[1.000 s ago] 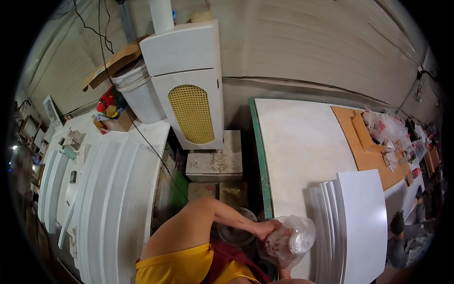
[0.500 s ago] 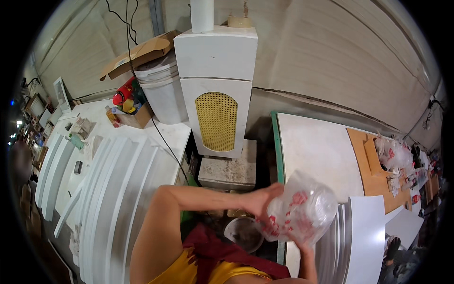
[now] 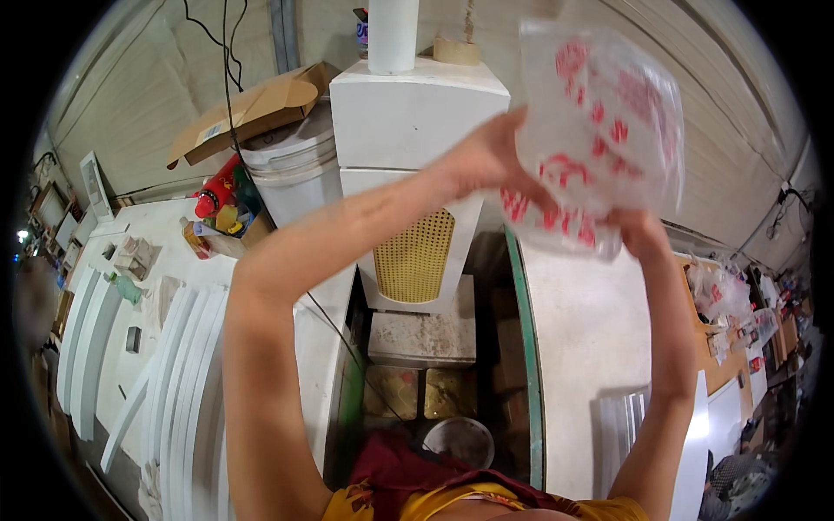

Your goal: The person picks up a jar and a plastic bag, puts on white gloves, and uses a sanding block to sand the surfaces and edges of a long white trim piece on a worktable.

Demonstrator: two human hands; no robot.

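Plastic bag (image 3: 599, 143) hangs at one o'clock, long axis roughly twelve-to-six; my left hand (image 3: 495, 159) clamps its eight-o'clock edge, my right hand (image 3: 640, 233) its five-o'clock edge.

A workshop is filling the view, and its pieces in several places are showing as much. Curved white strips (image 3: 187, 391) are lying in rows on the left-hand surface (image 3: 187, 260), and pale panels (image 3: 617, 430) are standing stacked on the right-hand surface (image 3: 578, 321). Between these, a tall white cabinet (image 3: 413, 130) with a yellow woven inset is rising above a stained box (image 3: 421, 339). A white bucket (image 3: 300, 191) is standing near a cardboard box (image 3: 252, 234) of bottles, black cords (image 3: 228, 78) are dangling, and creased sheeting (image 3: 139, 108) is forming the wall.
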